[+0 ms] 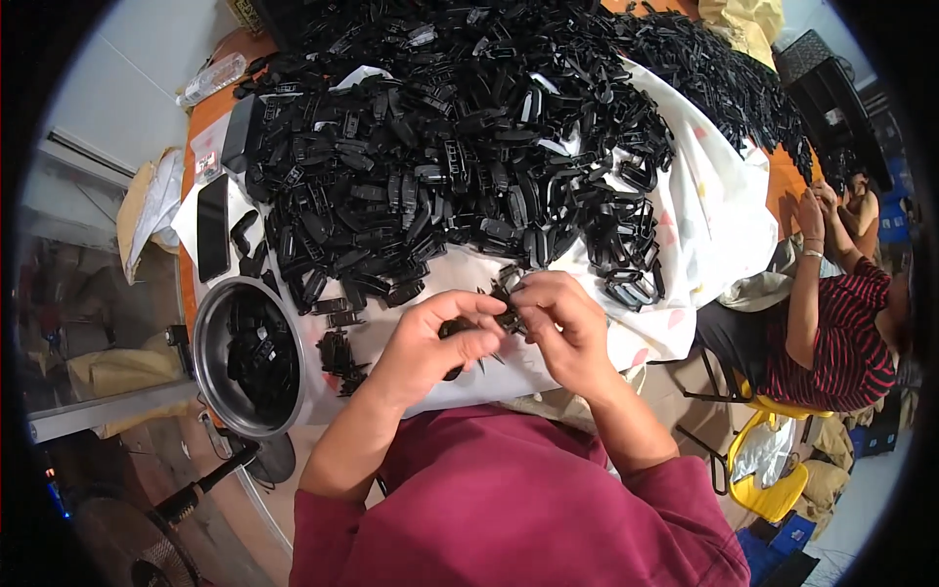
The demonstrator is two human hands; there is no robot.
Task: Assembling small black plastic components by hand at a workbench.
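In front of my chest, both hands come together over the near edge of the cloth-covered table. Between the fingertips of my right hand [565, 328] is a small black plastic part [508, 315], pinched by thumb and forefinger. My left hand [435, 338] curls around the other side, with dark pieces showing between its thumb and fingers; their exact shape is partly hidden. Just beyond the hands spreads a large heap of black, curved, clip-like plastic parts [440, 176]. A small cluster of similar pieces [338, 357] lies left of my left hand.
A round metal bowl [202, 342] with black parts stands at the table's left edge, near a dark phone [212, 228]. White patterned cloth [719, 210] covers the right side. Another person in a striped shirt [831, 338] sits at the right; a fan [132, 543] stands lower left.
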